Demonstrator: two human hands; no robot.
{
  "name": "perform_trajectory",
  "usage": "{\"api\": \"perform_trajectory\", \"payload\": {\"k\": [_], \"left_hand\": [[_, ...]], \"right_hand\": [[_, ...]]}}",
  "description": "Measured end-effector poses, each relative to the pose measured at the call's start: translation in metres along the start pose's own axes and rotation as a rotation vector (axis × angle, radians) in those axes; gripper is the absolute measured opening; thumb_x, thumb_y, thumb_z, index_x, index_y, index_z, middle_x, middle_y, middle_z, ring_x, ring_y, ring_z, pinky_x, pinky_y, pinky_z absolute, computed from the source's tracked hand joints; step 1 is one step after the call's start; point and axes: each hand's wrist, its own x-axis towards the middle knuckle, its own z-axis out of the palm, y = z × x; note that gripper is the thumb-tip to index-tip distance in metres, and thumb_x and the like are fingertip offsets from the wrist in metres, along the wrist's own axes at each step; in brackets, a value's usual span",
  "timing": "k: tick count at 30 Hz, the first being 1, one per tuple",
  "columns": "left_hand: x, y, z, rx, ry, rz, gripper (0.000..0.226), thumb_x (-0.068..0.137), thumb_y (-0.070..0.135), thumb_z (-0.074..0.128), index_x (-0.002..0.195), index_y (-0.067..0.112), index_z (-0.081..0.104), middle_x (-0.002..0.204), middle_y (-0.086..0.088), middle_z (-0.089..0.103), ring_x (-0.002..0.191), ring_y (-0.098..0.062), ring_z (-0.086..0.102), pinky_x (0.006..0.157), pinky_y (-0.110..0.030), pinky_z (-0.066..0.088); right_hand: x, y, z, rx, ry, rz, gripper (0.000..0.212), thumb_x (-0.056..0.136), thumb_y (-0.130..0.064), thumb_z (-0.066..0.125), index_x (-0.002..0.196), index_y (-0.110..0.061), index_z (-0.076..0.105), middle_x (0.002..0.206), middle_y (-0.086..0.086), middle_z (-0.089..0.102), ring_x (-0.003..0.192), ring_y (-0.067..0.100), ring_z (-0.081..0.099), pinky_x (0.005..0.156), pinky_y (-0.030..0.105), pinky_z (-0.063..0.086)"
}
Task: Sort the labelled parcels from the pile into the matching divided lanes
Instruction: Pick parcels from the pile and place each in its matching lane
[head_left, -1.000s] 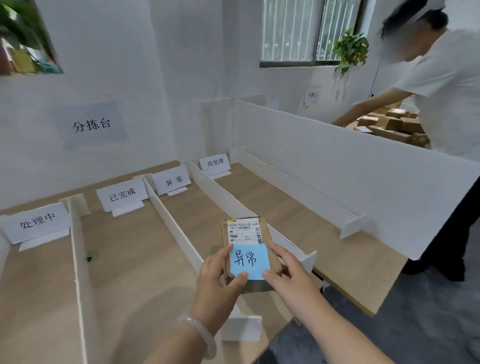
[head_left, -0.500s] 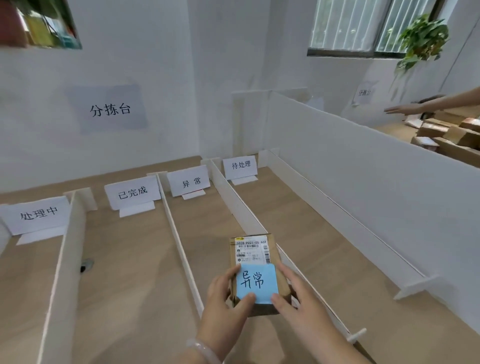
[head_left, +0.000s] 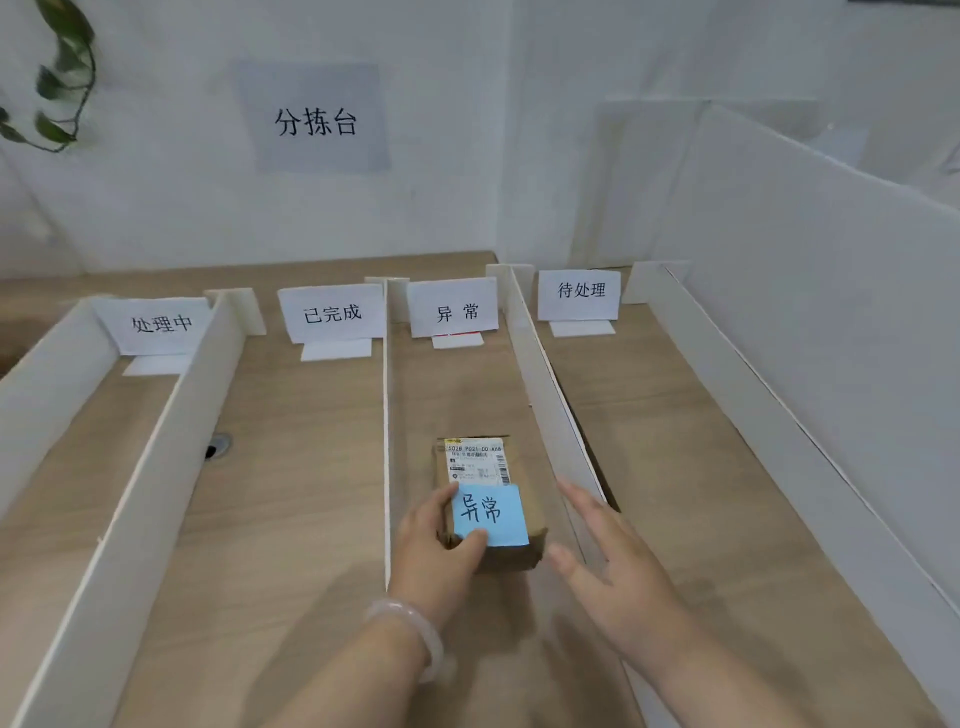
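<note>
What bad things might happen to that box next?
Two things might go wrong. The left hand grips the box with its thumb on the blue note, so pulling away carelessly might peel or shift that note. The open right hand is right over the white divider, so a bump could perhaps knock it crooked and muddle the lanes.

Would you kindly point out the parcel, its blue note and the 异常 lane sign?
parcel (head_left: 514, 556): head view, near cardboard face.
blue note (head_left: 488, 514): head view, centre of the paper.
异常 lane sign (head_left: 454, 312): head view, middle of the card.
</note>
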Motion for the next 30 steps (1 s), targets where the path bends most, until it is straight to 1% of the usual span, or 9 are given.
{"api": "perform_trajectory", "payload": {"k": [2, 4, 9, 13, 16, 19, 21, 24, 30], "left_hand": [[0.022, -0.004, 0.009, 0.064, 0.030, -0.010, 0.056, 0.082, 0.017, 0.070, 0.131, 0.038, 0.052, 0.130, 0.009, 0.047, 0.113, -0.009, 0.053, 0.101, -0.029, 0.045], [0.040, -0.009, 0.016, 0.118, 0.044, -0.036, 0.058, 0.083, 0.016, 0.068, 0.136, 0.034, 0.050, 0.132, 0.008, 0.044, 0.113, -0.009, 0.051, 0.099, -0.026, 0.044], [0.067, -0.033, 0.032, 0.158, 0.069, -0.174, 0.067, 0.085, 0.009, 0.063, 0.145, 0.031, 0.042, 0.137, 0.003, 0.051, 0.111, -0.014, 0.057, 0.089, -0.024, 0.047], [0.087, -0.029, 0.035, 0.239, 0.025, -0.154, 0.074, 0.086, 0.027, 0.072, 0.150, 0.033, 0.033, 0.142, 0.010, 0.040, 0.118, -0.005, 0.045, 0.100, -0.021, 0.037], [0.114, -0.021, 0.033, 0.349, -0.026, -0.126, 0.081, 0.087, 0.034, 0.072, 0.153, 0.031, 0.025, 0.151, 0.009, 0.031, 0.126, -0.005, 0.039, 0.099, -0.018, 0.030], [0.157, -0.010, 0.029, 0.426, 0.002, -0.144, 0.082, 0.089, 0.037, 0.069, 0.155, 0.030, 0.021, 0.157, 0.003, 0.022, 0.139, -0.016, 0.035, 0.109, -0.026, 0.030], [0.188, -0.003, 0.026, 0.488, 0.041, -0.132, 0.078, 0.091, 0.037, 0.066, 0.155, 0.026, 0.022, 0.158, 0.000, 0.018, 0.140, -0.018, 0.033, 0.113, -0.029, 0.027], [0.229, 0.005, 0.023, 0.582, 0.097, -0.112, 0.070, 0.095, 0.037, 0.059, 0.154, 0.022, 0.025, 0.158, -0.003, 0.018, 0.140, -0.020, 0.034, 0.113, -0.030, 0.029], [0.281, 0.013, 0.024, 0.628, 0.152, -0.127, 0.067, 0.098, 0.040, 0.053, 0.155, 0.023, 0.022, 0.157, -0.005, 0.022, 0.140, -0.023, 0.033, 0.111, -0.035, 0.032]], "right_hand": [[0.015, 0.011, -0.009, -0.035, 0.014, -0.032, 0.058, 0.094, -0.035, 0.059, 0.136, -0.059, 0.027, 0.142, -0.039, 0.027, 0.129, -0.027, 0.016, 0.107, 0.002, 0.014], [0.029, 0.022, -0.017, -0.050, 0.011, -0.042, 0.056, 0.094, -0.033, 0.057, 0.136, -0.057, 0.027, 0.140, -0.041, 0.025, 0.124, -0.032, 0.015, 0.098, -0.006, 0.013], [0.054, 0.051, -0.025, -0.057, -0.050, -0.036, 0.052, 0.095, -0.037, 0.052, 0.135, -0.060, 0.027, 0.144, -0.039, 0.027, 0.135, -0.020, 0.017, 0.111, 0.016, 0.022], [0.078, 0.061, -0.026, -0.111, -0.077, -0.075, 0.052, 0.095, -0.039, 0.051, 0.134, -0.062, 0.026, 0.146, -0.040, 0.023, 0.133, -0.024, 0.013, 0.103, 0.000, 0.014], [0.099, 0.064, -0.028, -0.163, -0.121, -0.112, 0.052, 0.094, -0.043, 0.050, 0.135, -0.064, 0.025, 0.149, -0.040, 0.017, 0.137, -0.021, 0.008, 0.111, 0.012, 0.016], [0.124, 0.065, -0.033, -0.216, -0.143, -0.150, 0.053, 0.094, -0.045, 0.049, 0.132, -0.069, 0.021, 0.146, -0.045, 0.008, 0.137, -0.020, 0.006, 0.116, 0.022, 0.018], [0.139, 0.066, -0.036, -0.227, -0.133, -0.176, 0.053, 0.093, -0.046, 0.050, 0.132, -0.068, 0.022, 0.145, -0.047, 0.008, 0.136, -0.021, 0.005, 0.115, 0.021, 0.018], [0.159, 0.072, -0.040, -0.251, -0.096, -0.217, 0.054, 0.085, -0.063, 0.042, 0.136, -0.068, 0.023, 0.148, -0.044, 0.012, 0.138, -0.019, 0.009, 0.112, 0.021, 0.020], [0.171, 0.088, -0.043, -0.290, -0.085, -0.242, 0.068, 0.075, -0.072, 0.031, 0.136, -0.070, 0.002, 0.149, -0.045, 0.005, 0.138, -0.020, 0.007, 0.102, 0.005, 0.015]]}}
